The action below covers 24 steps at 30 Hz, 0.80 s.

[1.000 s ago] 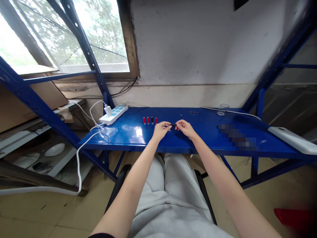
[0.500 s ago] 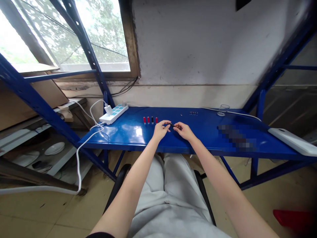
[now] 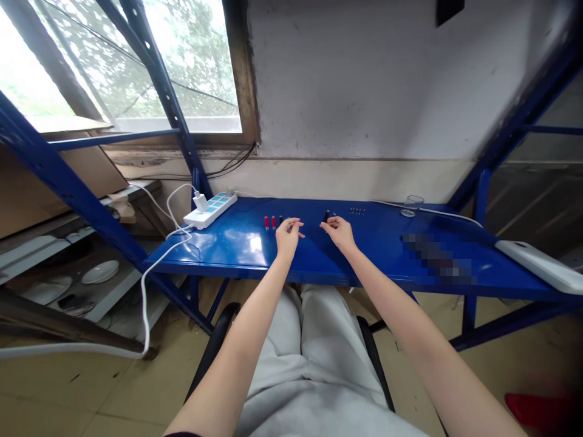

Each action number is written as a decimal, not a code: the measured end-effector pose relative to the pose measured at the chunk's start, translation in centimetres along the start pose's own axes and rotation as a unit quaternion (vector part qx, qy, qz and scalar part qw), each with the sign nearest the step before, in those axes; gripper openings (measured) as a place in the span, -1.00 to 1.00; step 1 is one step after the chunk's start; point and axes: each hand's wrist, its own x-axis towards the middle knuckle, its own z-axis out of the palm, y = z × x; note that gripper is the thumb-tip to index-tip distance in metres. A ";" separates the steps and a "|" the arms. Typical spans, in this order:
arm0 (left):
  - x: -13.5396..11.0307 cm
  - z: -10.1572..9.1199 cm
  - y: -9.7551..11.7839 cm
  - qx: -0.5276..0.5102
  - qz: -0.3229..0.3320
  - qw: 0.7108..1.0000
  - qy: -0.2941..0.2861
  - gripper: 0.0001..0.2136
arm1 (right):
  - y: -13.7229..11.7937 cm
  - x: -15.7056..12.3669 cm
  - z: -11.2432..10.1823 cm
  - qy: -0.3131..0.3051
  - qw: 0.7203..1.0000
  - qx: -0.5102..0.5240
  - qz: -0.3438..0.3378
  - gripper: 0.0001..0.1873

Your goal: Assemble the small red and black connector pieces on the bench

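Over the middle of the blue table [image 3: 314, 255], my right hand [image 3: 339, 232] pinches a small black cylinder [image 3: 327, 216], which stands nearly upright at its fingertips. To the left, my left hand [image 3: 288, 235] is held with fingers apart and nothing visible in them. It is beside a row of small upright cylinders: a red cylinder [image 3: 266, 222], a second red cylinder [image 3: 274, 222] and a black one [image 3: 281, 220]. My left hand hides the right end of the row. Behind my right hand lies a row of several tiny pieces [image 3: 357, 211], too small to name.
A white power strip [image 3: 210, 210] with a plugged-in charger is at the table's left end. A clear glass [image 3: 412, 206] stands at the back right. A blurred-out object [image 3: 437, 258] and a white flat case [image 3: 542, 265] lie at the right.
My hands were together on the black piece. They have moved apart: my left hand leftward to the row, my right hand slightly right, with the black cylinder turned upright.
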 end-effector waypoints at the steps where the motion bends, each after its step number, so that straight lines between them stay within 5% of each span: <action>1: 0.1 -0.2 0.1 -0.015 -0.012 0.999 0.037 -0.84 | -0.1 0.4 0.5 -0.005 1.000 0.015 0.022 -0.72; 9: 0.5 -0.9 0.6 -0.105 -0.083 0.977 0.168 -0.87 | -1.6 1.9 4.8 -0.062 0.987 -0.142 -0.035 -0.84; 24: 0.5 -0.9 0.8 -0.125 -0.092 0.970 0.185 -0.89 | -2.7 1.9 7.7 -0.139 0.961 -0.238 0.027 -0.77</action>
